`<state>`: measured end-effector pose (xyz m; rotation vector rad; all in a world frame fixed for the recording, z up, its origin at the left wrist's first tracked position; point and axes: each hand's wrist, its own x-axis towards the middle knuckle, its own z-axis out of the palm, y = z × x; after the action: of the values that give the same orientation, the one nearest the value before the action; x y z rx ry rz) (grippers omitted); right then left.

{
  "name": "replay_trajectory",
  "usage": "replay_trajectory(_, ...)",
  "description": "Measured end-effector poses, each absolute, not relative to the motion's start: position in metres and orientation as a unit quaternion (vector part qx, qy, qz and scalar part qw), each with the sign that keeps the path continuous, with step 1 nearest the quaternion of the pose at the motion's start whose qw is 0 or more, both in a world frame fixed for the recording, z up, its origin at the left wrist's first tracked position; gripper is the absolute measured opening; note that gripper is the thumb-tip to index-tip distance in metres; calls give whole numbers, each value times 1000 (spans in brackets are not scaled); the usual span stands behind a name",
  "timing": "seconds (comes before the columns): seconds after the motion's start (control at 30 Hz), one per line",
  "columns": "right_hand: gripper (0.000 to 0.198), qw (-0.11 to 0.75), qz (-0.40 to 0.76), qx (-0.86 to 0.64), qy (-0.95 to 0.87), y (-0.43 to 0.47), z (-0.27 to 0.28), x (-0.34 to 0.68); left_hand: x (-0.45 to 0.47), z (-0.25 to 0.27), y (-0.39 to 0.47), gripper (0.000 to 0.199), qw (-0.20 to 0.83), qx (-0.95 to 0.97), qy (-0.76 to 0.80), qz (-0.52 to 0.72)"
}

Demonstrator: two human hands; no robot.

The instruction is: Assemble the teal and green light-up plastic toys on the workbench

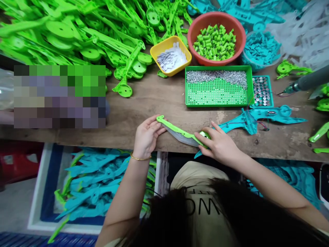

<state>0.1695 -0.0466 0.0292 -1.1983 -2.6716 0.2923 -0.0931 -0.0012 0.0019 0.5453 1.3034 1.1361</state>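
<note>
My left hand (147, 135) pinches one end of a long bright green plastic part (174, 127) just above the table's front edge. Along its lower side runs a translucent greyish strip (181, 138). At the other end, my right hand (218, 142) has its fingers closed around the part near a round green disc (205, 134), partly hidden by them. Just beyond my right hand lies a turquoise plastic toy body (253, 120) with thin red wires; a turquoise tip also shows beneath that hand.
Behind my hands stand a green perforated tray (216, 104) of small screws, a teal tray (271, 91) of round metal pieces, a yellow bowl (171, 72) and a red bowl (216, 61). Green parts (77, 34) pile at left. A screwdriver (295, 85) hangs right; a crate (38, 206) sits below.
</note>
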Motion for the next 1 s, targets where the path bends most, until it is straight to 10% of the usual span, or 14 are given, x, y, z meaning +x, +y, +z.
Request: replay_trajectory(1.0,62,-17,172,-429,-887,-14,26,123,-79,17,-13,33,550,234,565,569)
